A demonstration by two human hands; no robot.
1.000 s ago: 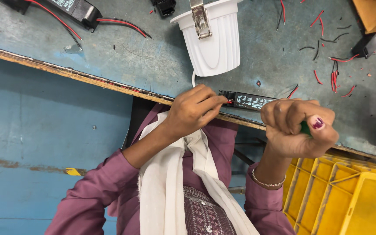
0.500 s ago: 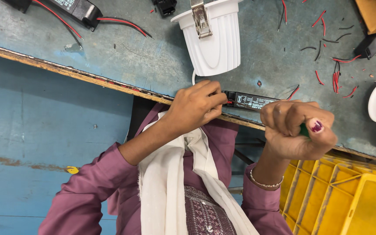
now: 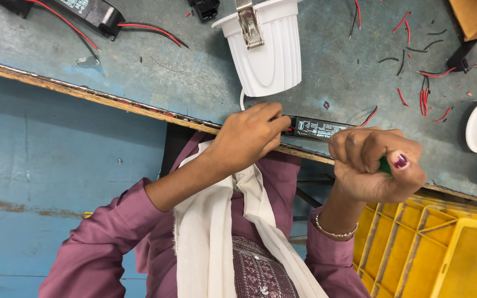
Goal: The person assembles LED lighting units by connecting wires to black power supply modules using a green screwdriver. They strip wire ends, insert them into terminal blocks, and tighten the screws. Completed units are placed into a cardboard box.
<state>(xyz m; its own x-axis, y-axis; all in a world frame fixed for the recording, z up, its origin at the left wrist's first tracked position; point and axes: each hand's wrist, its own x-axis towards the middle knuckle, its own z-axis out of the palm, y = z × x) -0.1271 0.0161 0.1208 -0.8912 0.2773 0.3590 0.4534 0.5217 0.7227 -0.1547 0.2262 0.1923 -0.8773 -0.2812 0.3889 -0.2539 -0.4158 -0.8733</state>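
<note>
The left hand (image 3: 249, 138) pinches the end of a black driver box (image 3: 318, 128) lying at the worktop (image 3: 155, 72) edge. The right hand (image 3: 374, 165) is clenched around a green-handled tool (image 3: 385, 164). A white lamp housing (image 3: 266, 52) sits just behind.

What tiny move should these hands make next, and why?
Probably bring the green-handled tool, clenched in the right hand, over to the end of the black driver box, where the left hand pinches it at the table edge; tool and box are apart.

Head camera looks steeply down, close, seemingly inverted.
</note>
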